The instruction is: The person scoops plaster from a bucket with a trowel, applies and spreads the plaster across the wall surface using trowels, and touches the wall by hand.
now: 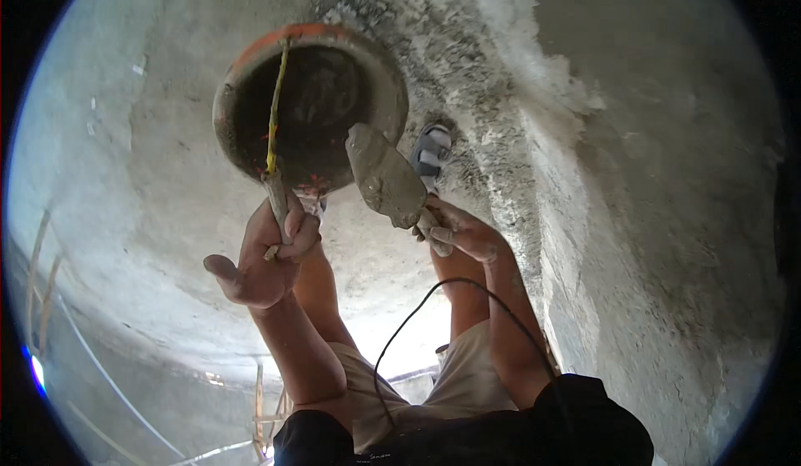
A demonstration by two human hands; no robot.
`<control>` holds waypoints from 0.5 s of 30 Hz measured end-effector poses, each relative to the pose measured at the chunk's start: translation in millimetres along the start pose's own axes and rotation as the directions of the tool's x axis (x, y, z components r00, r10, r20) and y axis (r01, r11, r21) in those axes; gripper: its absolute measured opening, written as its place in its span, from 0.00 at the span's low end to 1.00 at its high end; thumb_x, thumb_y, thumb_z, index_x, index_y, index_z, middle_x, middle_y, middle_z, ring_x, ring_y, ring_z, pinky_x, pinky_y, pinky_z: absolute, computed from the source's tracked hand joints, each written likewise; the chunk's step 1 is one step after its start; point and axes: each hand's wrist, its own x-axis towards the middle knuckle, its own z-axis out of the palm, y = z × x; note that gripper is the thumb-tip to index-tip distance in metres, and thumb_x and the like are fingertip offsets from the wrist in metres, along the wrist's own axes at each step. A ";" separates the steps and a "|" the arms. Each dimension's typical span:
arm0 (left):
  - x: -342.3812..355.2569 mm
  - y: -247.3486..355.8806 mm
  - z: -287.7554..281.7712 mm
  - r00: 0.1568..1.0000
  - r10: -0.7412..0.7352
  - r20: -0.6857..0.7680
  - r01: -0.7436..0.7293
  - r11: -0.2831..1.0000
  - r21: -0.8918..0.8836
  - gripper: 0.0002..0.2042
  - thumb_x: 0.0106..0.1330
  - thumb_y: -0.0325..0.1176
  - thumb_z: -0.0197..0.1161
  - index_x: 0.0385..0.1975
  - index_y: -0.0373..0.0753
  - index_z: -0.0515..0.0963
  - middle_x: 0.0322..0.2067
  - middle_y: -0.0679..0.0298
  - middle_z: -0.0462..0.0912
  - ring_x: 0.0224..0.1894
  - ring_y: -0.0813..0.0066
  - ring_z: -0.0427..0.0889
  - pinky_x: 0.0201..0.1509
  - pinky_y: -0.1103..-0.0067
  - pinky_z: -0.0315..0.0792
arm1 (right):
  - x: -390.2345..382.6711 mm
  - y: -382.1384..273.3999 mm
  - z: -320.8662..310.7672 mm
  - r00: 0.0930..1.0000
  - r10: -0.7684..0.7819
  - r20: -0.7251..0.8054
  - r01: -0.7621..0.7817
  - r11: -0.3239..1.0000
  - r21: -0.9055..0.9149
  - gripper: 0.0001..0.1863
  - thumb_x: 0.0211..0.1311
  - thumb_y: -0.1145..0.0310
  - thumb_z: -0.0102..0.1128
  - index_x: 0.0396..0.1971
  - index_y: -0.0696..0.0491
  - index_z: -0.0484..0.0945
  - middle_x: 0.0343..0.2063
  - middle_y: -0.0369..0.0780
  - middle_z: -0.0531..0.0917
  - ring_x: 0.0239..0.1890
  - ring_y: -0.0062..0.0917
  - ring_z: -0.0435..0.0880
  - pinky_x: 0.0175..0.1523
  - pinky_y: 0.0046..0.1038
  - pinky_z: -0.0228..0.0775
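Note:
My left hand grips a narrow, mud-coated tool with yellow along its long thin upper part, my thumb sticking out to the side. That thin part lies across a round bucket or basin with an orange-stained rim and a dark, wet-looking interior. My right hand holds the handle of a trowel whose blade is coated in grey mortar, at the basin's lower right edge. A thin dark cord loops near my right forearm.
My sandalled foot stands just right of the basin on the grey cement floor. A rough plastered wall rises along the right, with crumbled debris at its base. Poles and a pale pipe or line are at the lower left.

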 end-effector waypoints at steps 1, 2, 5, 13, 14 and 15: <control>1.1 -1.9 -4.0 1.000 0.001 -0.007 -0.001 1.000 -0.006 0.44 0.43 0.83 0.42 0.31 0.38 0.61 0.16 0.77 0.52 0.17 0.87 0.47 0.21 0.86 0.41 | 6.1 -1.7 0.0 0.999 0.047 0.007 -0.046 0.997 -0.059 0.32 0.62 0.61 0.59 0.62 0.59 0.59 0.45 0.41 0.74 0.46 0.24 0.74 0.49 0.25 0.67; 0.6 -6.5 -11.9 0.992 0.077 0.097 -0.063 0.987 -0.147 0.46 0.45 0.84 0.38 0.32 0.36 0.61 0.18 0.77 0.54 0.17 0.90 0.49 0.21 0.89 0.40 | 11.6 -3.3 -3.6 0.996 0.088 0.010 -0.086 0.989 -0.124 0.30 0.62 0.59 0.60 0.59 0.58 0.63 0.43 0.40 0.75 0.46 0.23 0.74 0.49 0.24 0.66; 4.1 -8.4 -15.0 0.993 0.069 0.095 -0.050 0.979 -0.195 0.46 0.43 0.84 0.40 0.32 0.36 0.61 0.20 0.77 0.56 0.17 0.90 0.49 0.20 0.90 0.41 | 16.2 -4.3 -19.9 0.975 0.214 0.058 -0.210 0.976 -0.065 0.29 0.62 0.59 0.60 0.58 0.58 0.66 0.41 0.37 0.76 0.44 0.20 0.74 0.47 0.21 0.66; -7.3 -19.7 -29.8 0.998 0.066 0.003 -0.064 0.972 -0.224 0.48 0.45 0.80 0.49 0.40 0.30 0.60 0.17 0.75 0.54 0.16 0.87 0.48 0.20 0.85 0.43 | 42.8 6.6 5.4 0.982 0.165 0.093 -0.155 0.982 -0.106 0.29 0.61 0.68 0.60 0.61 0.58 0.63 0.39 0.34 0.75 0.35 0.15 0.69 0.38 0.18 0.62; -7.2 -21.8 -26.9 0.997 0.075 0.020 -0.068 0.969 -0.239 0.48 0.45 0.80 0.49 0.40 0.30 0.60 0.17 0.75 0.54 0.16 0.87 0.48 0.20 0.85 0.43 | 42.4 7.5 4.2 0.984 0.165 0.069 -0.154 0.977 -0.149 0.29 0.61 0.68 0.60 0.60 0.58 0.64 0.40 0.35 0.74 0.38 0.16 0.69 0.43 0.21 0.62; -6.9 -24.1 -22.5 0.993 0.090 -0.073 -0.107 0.953 -0.285 0.49 0.45 0.80 0.48 0.41 0.30 0.59 0.17 0.75 0.54 0.16 0.87 0.48 0.20 0.85 0.43 | 39.8 7.3 2.5 0.985 0.165 0.047 -0.154 0.969 -0.191 0.28 0.61 0.68 0.60 0.60 0.58 0.64 0.40 0.35 0.73 0.41 0.17 0.68 0.47 0.23 0.62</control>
